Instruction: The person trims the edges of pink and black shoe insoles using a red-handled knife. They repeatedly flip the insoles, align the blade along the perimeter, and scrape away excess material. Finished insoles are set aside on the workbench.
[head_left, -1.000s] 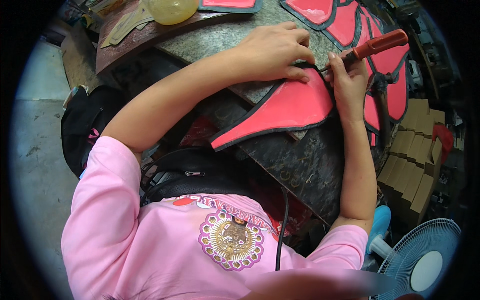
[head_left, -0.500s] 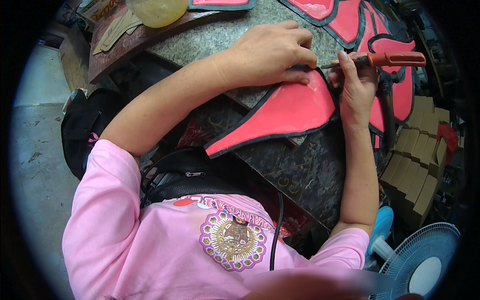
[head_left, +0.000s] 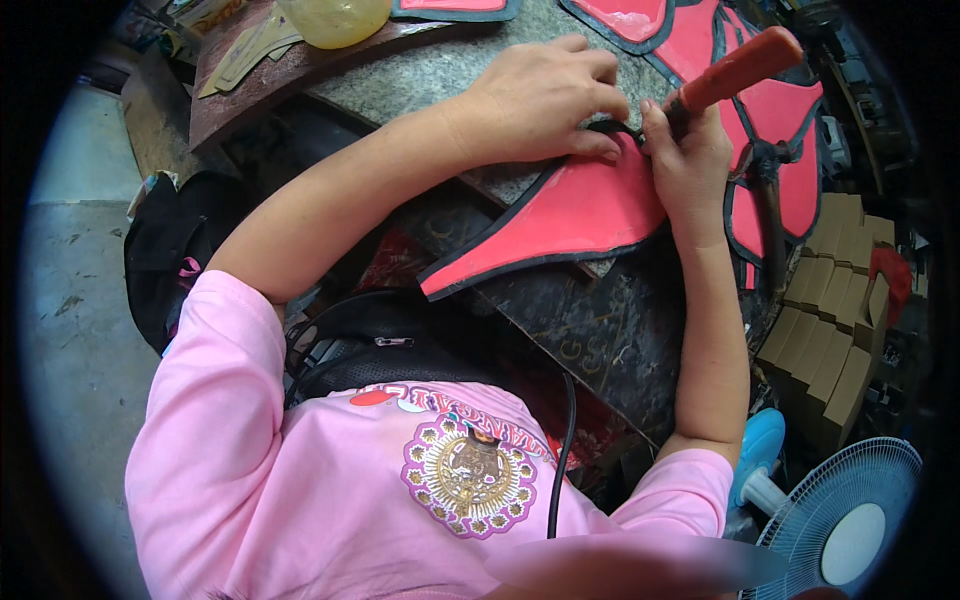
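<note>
A pink panel with a black border (head_left: 575,210) tapers to a narrow end at lower left. It lies across the table edge, with that end jutting toward me. My left hand (head_left: 550,100) pinches its far edge between thumb and curled fingers. Close beside it, my right hand (head_left: 690,160) grips a red-handled tool (head_left: 740,70), whose handle slants up to the right. The tool's tip is hidden at the panel's far edge, between my hands. My right thumb presses on the panel's border there.
More pink panels with dark borders (head_left: 785,115) lie at the far right, near a dark metal post (head_left: 768,190). A jar of yellowish liquid (head_left: 335,18) stands on a reddish board (head_left: 225,105) at far left. Stacked brown boxes (head_left: 820,340) and a fan (head_left: 850,530) are at right.
My right hand has turned the tool from nearly level to a steep upward slant and moved slightly left onto the panel's edge. The left hand stays nearly in place on the panel.
</note>
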